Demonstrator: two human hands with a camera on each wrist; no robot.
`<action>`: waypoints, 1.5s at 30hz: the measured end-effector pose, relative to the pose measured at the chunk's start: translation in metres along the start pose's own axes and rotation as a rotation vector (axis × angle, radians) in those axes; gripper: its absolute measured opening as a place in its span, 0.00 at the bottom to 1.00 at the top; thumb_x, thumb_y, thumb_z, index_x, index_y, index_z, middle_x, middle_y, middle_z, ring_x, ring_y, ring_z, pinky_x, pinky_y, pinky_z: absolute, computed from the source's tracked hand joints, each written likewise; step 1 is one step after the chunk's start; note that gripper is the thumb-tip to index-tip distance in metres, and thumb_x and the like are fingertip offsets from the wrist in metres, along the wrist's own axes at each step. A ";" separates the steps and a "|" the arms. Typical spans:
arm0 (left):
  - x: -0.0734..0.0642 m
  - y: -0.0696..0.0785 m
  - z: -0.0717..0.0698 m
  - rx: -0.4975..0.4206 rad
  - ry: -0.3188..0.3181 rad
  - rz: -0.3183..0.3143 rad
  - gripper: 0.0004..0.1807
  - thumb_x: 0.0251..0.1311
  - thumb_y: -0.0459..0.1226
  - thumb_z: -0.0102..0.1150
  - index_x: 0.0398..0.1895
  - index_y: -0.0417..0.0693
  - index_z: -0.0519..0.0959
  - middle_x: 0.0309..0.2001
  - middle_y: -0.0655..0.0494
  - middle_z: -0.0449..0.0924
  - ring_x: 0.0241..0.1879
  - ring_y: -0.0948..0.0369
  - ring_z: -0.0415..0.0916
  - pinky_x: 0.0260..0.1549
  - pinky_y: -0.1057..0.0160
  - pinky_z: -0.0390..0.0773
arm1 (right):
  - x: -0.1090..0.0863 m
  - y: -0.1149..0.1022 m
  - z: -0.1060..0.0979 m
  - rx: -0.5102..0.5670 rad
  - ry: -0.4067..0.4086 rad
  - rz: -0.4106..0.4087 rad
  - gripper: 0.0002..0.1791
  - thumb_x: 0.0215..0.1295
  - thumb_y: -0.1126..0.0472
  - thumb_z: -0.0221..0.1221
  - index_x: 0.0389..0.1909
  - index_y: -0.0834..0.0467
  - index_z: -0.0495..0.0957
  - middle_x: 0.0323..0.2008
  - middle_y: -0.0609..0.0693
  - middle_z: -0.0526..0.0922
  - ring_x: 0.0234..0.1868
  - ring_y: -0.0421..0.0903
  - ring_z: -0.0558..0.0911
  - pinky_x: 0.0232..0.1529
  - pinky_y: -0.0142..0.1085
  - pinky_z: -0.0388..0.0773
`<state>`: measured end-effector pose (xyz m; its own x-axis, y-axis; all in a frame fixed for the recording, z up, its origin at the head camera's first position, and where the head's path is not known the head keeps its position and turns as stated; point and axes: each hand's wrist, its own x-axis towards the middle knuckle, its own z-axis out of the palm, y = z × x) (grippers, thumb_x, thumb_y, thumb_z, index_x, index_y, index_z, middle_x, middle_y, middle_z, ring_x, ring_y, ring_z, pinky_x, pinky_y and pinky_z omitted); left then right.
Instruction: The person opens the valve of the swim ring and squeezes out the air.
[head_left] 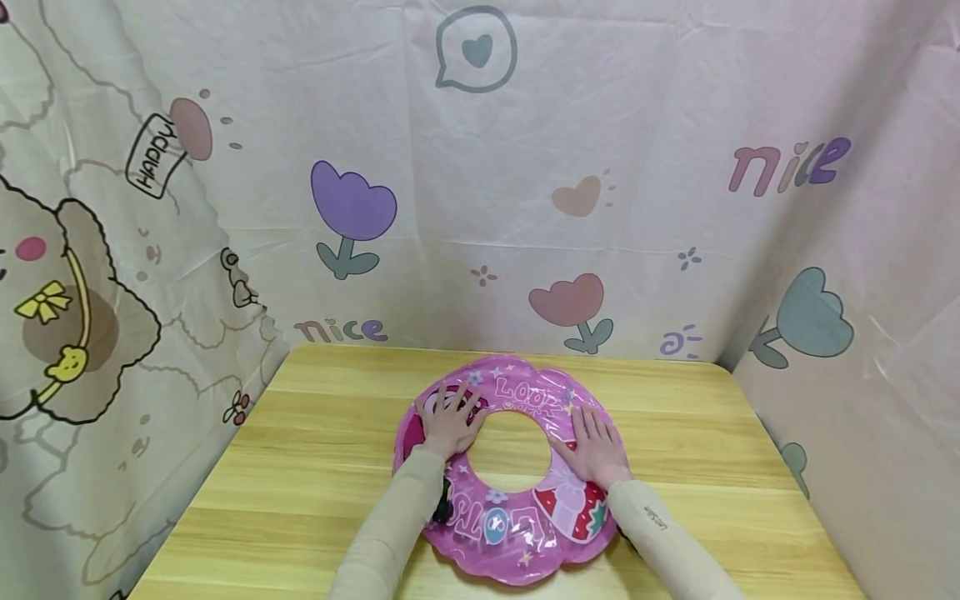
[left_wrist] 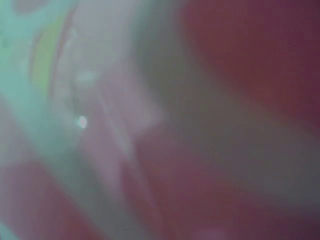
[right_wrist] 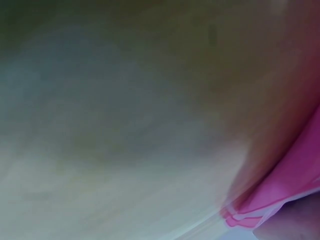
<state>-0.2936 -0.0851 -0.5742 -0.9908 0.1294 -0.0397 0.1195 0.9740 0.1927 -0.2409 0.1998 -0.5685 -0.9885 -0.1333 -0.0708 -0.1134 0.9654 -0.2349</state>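
A pink inflatable swim ring (head_left: 517,567) lies flat, printed with letters, stars, flowers and a strawberry. On its upper left part rests my left hand (head_left: 450,425), palm down with the fingers spread. My right hand (head_left: 597,450) lies on the ring's right side, fingers straight and pointing away from me. In the left wrist view the ring's printed vinyl (left_wrist: 120,130) fills the picture, close and blurred. The right wrist view catches the ring's pink edge (right_wrist: 280,180) at the lower right, beside blurred table surface.
The ring lies on a light wood-grain table (head_left: 300,433), whose bare top shows through the hole. Behind the table hangs a pale cloth (head_left: 465,208) printed with tulips and hearts. More printed cloth (head_left: 90,467) hangs along the left side, and the right side is draped too.
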 end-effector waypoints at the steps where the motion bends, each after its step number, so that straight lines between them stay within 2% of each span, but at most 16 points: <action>1: -0.001 0.001 -0.002 0.000 -0.003 -0.002 0.33 0.73 0.64 0.33 0.79 0.74 0.54 0.82 0.65 0.47 0.82 0.46 0.39 0.72 0.24 0.39 | 0.000 0.000 0.000 0.001 0.000 0.001 0.51 0.72 0.28 0.40 0.79 0.64 0.48 0.80 0.65 0.46 0.82 0.63 0.47 0.82 0.57 0.39; 5: -0.006 0.004 -0.010 -0.009 0.015 0.004 0.32 0.73 0.62 0.36 0.78 0.71 0.59 0.82 0.62 0.51 0.82 0.45 0.43 0.71 0.24 0.42 | -0.001 -0.002 -0.003 -0.001 -0.009 0.011 0.50 0.72 0.30 0.42 0.79 0.64 0.49 0.80 0.64 0.47 0.82 0.63 0.47 0.82 0.57 0.40; 9: -0.007 0.003 -0.009 -0.001 0.024 0.009 0.33 0.73 0.64 0.34 0.78 0.71 0.58 0.82 0.62 0.51 0.81 0.45 0.44 0.71 0.23 0.43 | -0.001 -0.003 -0.006 -0.014 -0.017 0.020 0.49 0.72 0.31 0.44 0.79 0.63 0.49 0.81 0.64 0.47 0.82 0.62 0.48 0.82 0.57 0.40; 14: -0.004 0.002 -0.007 0.010 -0.024 -0.003 0.34 0.73 0.65 0.30 0.79 0.74 0.52 0.83 0.65 0.44 0.83 0.46 0.38 0.72 0.24 0.37 | -0.001 -0.001 -0.003 -0.018 -0.022 0.021 0.49 0.73 0.31 0.43 0.79 0.63 0.48 0.81 0.63 0.45 0.82 0.62 0.46 0.82 0.58 0.40; 19: -0.003 0.000 -0.004 0.006 -0.011 0.003 0.34 0.73 0.65 0.31 0.79 0.73 0.54 0.83 0.64 0.46 0.82 0.46 0.39 0.71 0.24 0.37 | -0.001 0.000 -0.001 -0.006 -0.032 0.022 0.49 0.73 0.30 0.42 0.80 0.61 0.45 0.81 0.62 0.43 0.82 0.62 0.44 0.82 0.58 0.38; 22: -0.003 0.000 -0.003 0.004 -0.025 0.006 0.34 0.73 0.65 0.30 0.80 0.73 0.51 0.83 0.64 0.44 0.83 0.47 0.36 0.71 0.23 0.36 | 0.000 0.001 0.000 0.020 -0.028 0.021 0.49 0.73 0.31 0.43 0.80 0.62 0.45 0.81 0.63 0.43 0.82 0.63 0.44 0.81 0.59 0.37; 26: -0.004 -0.001 -0.006 -0.024 -0.027 0.030 0.35 0.74 0.64 0.32 0.81 0.69 0.51 0.83 0.61 0.43 0.83 0.45 0.36 0.70 0.22 0.36 | 0.002 0.003 0.003 0.050 -0.019 0.015 0.49 0.73 0.31 0.43 0.80 0.62 0.45 0.81 0.63 0.42 0.82 0.63 0.43 0.81 0.60 0.35; 31: -0.011 -0.005 -0.013 -0.022 0.006 0.091 0.36 0.74 0.63 0.33 0.81 0.62 0.53 0.83 0.58 0.45 0.82 0.44 0.39 0.70 0.22 0.40 | 0.003 0.004 0.005 0.081 -0.004 0.000 0.50 0.72 0.30 0.43 0.80 0.62 0.43 0.81 0.63 0.40 0.82 0.63 0.40 0.81 0.60 0.34; 35: -0.028 -0.006 -0.020 0.015 -0.001 0.160 0.35 0.75 0.61 0.33 0.81 0.60 0.54 0.83 0.54 0.47 0.82 0.44 0.42 0.72 0.24 0.39 | 0.001 0.000 -0.001 0.095 0.029 -0.018 0.49 0.73 0.33 0.46 0.80 0.63 0.45 0.81 0.63 0.41 0.82 0.64 0.41 0.80 0.62 0.36; 38: -0.052 -0.004 -0.025 0.015 -0.041 0.209 0.36 0.75 0.62 0.33 0.81 0.59 0.53 0.83 0.52 0.46 0.82 0.43 0.40 0.73 0.25 0.36 | -0.007 -0.005 -0.008 0.069 0.073 -0.053 0.47 0.73 0.34 0.47 0.80 0.62 0.48 0.81 0.63 0.44 0.82 0.64 0.43 0.80 0.63 0.38; 41: -0.078 -0.005 -0.029 -0.023 -0.066 0.246 0.40 0.73 0.64 0.35 0.81 0.56 0.52 0.83 0.48 0.44 0.82 0.42 0.39 0.73 0.25 0.35 | -0.019 -0.011 -0.015 0.059 0.098 -0.128 0.46 0.73 0.35 0.49 0.79 0.62 0.53 0.80 0.63 0.49 0.81 0.65 0.47 0.79 0.64 0.40; 45: -0.107 -0.010 -0.032 -0.077 -0.054 0.278 0.47 0.69 0.67 0.39 0.80 0.47 0.52 0.82 0.41 0.44 0.81 0.40 0.42 0.72 0.23 0.36 | -0.038 -0.013 -0.018 0.055 0.040 -0.222 0.46 0.73 0.34 0.49 0.78 0.62 0.53 0.81 0.63 0.48 0.81 0.65 0.47 0.79 0.64 0.41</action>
<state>-0.1904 -0.1143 -0.5406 -0.9156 0.4011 -0.0265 0.3787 0.8829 0.2776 -0.2039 0.1961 -0.5458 -0.9432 -0.3313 0.0270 -0.3243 0.8996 -0.2926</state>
